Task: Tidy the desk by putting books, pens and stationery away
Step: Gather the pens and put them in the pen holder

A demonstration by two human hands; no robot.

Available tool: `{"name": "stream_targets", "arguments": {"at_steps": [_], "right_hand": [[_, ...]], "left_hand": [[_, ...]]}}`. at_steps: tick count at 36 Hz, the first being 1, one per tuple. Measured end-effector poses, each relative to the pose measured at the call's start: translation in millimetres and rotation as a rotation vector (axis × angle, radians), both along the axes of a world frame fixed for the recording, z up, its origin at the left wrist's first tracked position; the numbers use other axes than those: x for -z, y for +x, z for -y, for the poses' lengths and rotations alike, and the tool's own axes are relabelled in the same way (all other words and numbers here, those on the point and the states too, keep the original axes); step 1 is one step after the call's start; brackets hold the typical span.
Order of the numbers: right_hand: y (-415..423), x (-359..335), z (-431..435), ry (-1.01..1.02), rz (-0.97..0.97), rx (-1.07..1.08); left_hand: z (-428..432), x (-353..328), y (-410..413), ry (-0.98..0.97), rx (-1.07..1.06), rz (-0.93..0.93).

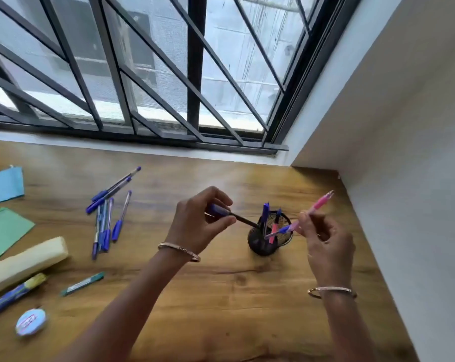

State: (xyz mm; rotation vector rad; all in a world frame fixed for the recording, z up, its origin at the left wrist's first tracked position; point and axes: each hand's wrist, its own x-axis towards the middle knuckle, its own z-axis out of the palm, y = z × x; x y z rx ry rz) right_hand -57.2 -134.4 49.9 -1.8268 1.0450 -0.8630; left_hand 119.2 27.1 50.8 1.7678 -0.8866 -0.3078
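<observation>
Barred window and grey wall fill the upper frame; below them a wood-grain tabletop (221,296) carries your work. At centre right stands a black mesh pen cup (269,237), already holding a few blue and pink pens.

Your left hand (199,223) pinches a dark pen with a blue cap (230,214). Its long axis runs from centre toward lower right, cap end in your fingers (222,222), far end at the cup's rim. Your right hand (325,244) grips a pink pen with a blue end (303,218), axis climbing from the cup's mouth to the upper right, blue end down. Both sets of fingers are closed narrowly on their pens.

Mind the risks: two pens aim at one small mouth, so they may cross and jam against the pens standing inside. The dark pen lies quite flat; pushed at that slant, it could tip the light cup or skid off the rim. Motion blur hides whether its tip is inside.

At centre left, loose blue-capped pens (109,212) lie scattered, with a pale yellow pouch (25,265) and other stationery further left.
</observation>
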Motion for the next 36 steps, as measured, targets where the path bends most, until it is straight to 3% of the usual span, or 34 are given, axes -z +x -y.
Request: {"name": "stream_targets", "arguments": {"at_steps": [9,16,23,27,30,36], "right_hand": [[5,24,20,-0.110,-0.180,-0.069],[6,26,27,-0.145,-0.228,-0.071],[13,44,34,-0.219,-0.384,-0.122],[14,47,33,-0.296,-0.473,-0.106],[14,43,30,-0.347,-0.460,-0.077],[32,32,6,-0.512,-0.216,-0.064]], "left_hand": [[70,20,-29,0.017,0.065,-0.127],[83,11,-34,-0.057,-0.011,-0.019],[89,45,-29,0.245,-0.008,0.125],[82,54,-33,0.279,-0.080,0.144],[71,55,-29,0.236,-0.150,0.096],[26,65,0,0.247,-0.292,-0.028]]}}
